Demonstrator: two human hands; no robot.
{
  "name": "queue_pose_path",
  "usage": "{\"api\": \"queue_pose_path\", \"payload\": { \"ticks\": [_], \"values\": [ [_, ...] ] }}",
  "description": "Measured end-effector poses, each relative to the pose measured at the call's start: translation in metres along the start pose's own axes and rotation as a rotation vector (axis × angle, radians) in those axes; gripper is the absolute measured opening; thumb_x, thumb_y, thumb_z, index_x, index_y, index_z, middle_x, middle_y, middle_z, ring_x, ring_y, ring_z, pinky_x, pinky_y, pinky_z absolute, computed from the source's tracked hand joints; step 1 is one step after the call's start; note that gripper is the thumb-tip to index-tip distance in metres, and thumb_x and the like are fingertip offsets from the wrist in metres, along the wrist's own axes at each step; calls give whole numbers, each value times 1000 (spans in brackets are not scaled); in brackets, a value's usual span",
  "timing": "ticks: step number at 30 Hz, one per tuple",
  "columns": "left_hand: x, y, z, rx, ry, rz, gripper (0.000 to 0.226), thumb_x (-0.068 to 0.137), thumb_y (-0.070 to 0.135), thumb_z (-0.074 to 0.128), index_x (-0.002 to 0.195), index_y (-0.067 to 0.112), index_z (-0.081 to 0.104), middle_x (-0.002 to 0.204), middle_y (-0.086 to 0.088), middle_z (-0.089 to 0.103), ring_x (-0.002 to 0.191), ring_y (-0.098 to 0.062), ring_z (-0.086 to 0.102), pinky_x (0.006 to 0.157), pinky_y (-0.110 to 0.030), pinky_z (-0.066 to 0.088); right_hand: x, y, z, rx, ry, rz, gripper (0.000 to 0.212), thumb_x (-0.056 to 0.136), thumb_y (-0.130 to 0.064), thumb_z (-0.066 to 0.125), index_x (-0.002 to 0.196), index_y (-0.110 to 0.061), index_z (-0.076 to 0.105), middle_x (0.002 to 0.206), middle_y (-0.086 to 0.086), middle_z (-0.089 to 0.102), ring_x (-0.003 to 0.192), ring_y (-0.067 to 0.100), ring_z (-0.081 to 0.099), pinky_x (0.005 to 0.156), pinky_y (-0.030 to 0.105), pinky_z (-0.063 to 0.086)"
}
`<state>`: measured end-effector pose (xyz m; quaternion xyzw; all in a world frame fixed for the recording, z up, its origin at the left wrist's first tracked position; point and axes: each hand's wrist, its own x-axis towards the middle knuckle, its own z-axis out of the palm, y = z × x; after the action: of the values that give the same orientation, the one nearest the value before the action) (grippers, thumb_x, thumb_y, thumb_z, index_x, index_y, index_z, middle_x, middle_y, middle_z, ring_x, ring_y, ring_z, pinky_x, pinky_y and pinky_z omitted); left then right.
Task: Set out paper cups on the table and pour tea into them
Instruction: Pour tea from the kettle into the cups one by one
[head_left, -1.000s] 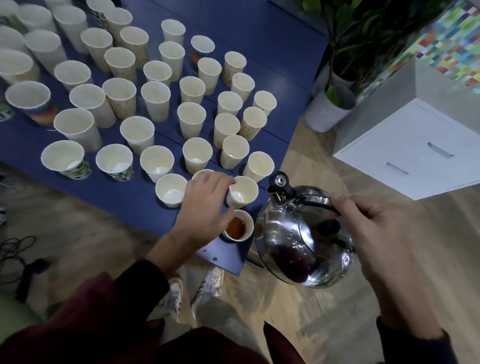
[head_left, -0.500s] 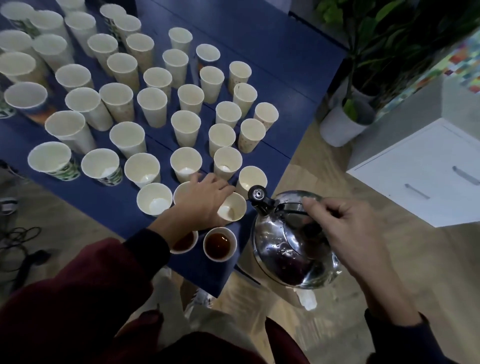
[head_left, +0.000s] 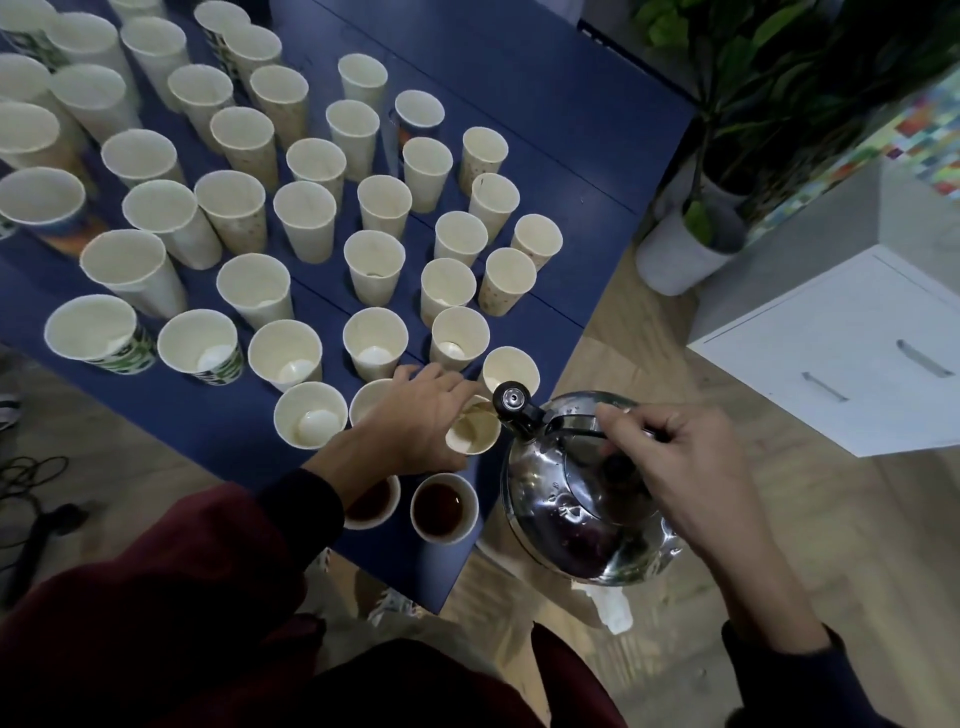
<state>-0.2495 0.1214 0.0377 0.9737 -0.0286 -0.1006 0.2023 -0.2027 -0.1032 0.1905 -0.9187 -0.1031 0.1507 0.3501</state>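
Several empty paper cups stand in rows on the blue table (head_left: 524, 135). At the near corner two cups hold dark tea: one in the open (head_left: 443, 506), the other (head_left: 372, 503) partly under my left wrist. My left hand (head_left: 418, 421) grips an empty cup (head_left: 475, 431) near the table's right edge and tilts it slightly. My right hand (head_left: 670, 462) holds the handle of a shiny steel kettle (head_left: 576, 499). The kettle hangs just off the table corner, its spout cap (head_left: 511, 401) right beside the held cup. No tea is flowing.
A white drawer cabinet (head_left: 841, 353) stands on the wooden floor to the right. Potted plants in a white pot (head_left: 675, 260) sit behind the table corner. Cables (head_left: 31, 467) lie on the floor at the left. My shoes show below the table edge.
The view dropped back, so a second tea-filled cup shows under my left wrist. My left hand shifted onto the empty cup beside the spout, and the kettle came closer to it.
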Motion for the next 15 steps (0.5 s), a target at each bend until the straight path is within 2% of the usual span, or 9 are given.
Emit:
{"api": "queue_pose_path", "payload": {
  "ticks": [5, 10, 13, 15],
  "values": [
    [2, -4, -1, 8, -18, 5, 80, 76, 66, 69, 140, 25, 43, 134, 4, 52, 123, -19, 43, 105, -40, 31, -1, -2, 2, -16, 2, 40, 38, 92, -35, 70, 57, -19, 74, 52, -5, 63, 51, 8, 51, 58, 31, 41],
    [0, -6, -2, -16, 34, -5, 81, 73, 69, 69, 138, 26, 46, 130, 4, 54, 120, -19, 45, 103, -41, 33, -2, -2, 2, -10, 11, 32, 38, 91, -36, 71, 59, -15, 75, 51, 3, 61, 49, 12, 49, 57, 33, 41],
    [1, -6, -5, -3, 22, -33, 78, 74, 70, 67, 136, 27, 47, 129, 5, 54, 119, -18, 45, 103, -41, 33, -3, -3, 1, -7, 8, 38, 39, 91, -38, 70, 60, -15, 75, 54, 6, 63, 53, 19, 55, 58, 35, 44],
    [0, -5, -5, 1, 25, -42, 74, 75, 70, 66, 133, 27, 49, 127, 5, 55, 117, -18, 46, 101, -41, 35, -3, -4, 1, -6, 1, 45, 39, 91, -37, 70, 59, -16, 74, 52, 2, 62, 50, 11, 51, 56, 32, 40]
  ]
}}
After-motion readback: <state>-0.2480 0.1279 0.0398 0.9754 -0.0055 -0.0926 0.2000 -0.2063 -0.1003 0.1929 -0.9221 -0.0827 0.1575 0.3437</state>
